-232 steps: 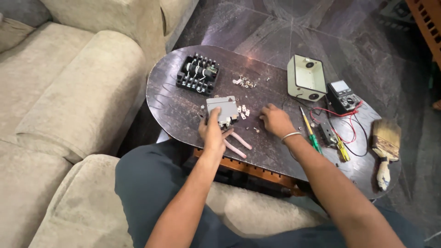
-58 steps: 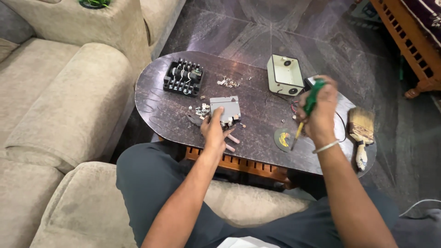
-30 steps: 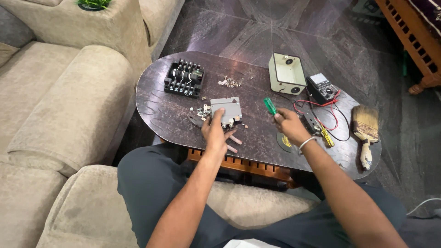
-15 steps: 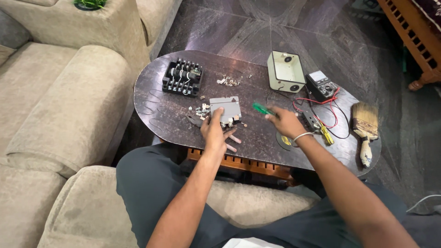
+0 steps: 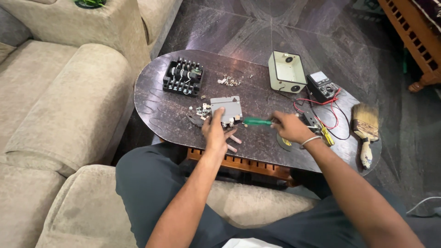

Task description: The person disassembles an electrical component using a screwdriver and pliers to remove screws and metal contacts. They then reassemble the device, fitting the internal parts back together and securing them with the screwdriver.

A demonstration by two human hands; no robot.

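The grey plate [image 5: 226, 108] lay flat near the middle of the dark oval table [image 5: 156, 110], and it looked thin, stiff and light — a part that would likely skate on the polished top unless pinned, and best held by pressing on its near edge or pinching its sides. The left hand [image 5: 214, 131] did just that: fingers spread and laid over the plate's near edge, palm down, pressing rather than gripping, with small metal bits [image 5: 200, 111] just beside the thumb. The right hand [image 5: 288, 127] was closed around a green-handled screwdriver [image 5: 257, 121], held nearly level, its working end pointing left toward the plate's right edge; whether the tip touched the plate could not be told. So the plate sat under the left fingertips and just left of the tool, between the two hands. The handle looked hard and smooth, easy to roll in the fingers, and the grip fell at its rear end. Loose screws [image 5: 229, 81] lay scattered beyond the plate — tiny, easily knocked or lost. Farther left stood a black terminal block [image 5: 183, 76], probably heavier and rigid. Behind the right hand were a cream box [image 5: 287, 72], a meter [image 5: 321, 86] with red and black leads, and a brush [image 5: 365, 126] at the table's right end.
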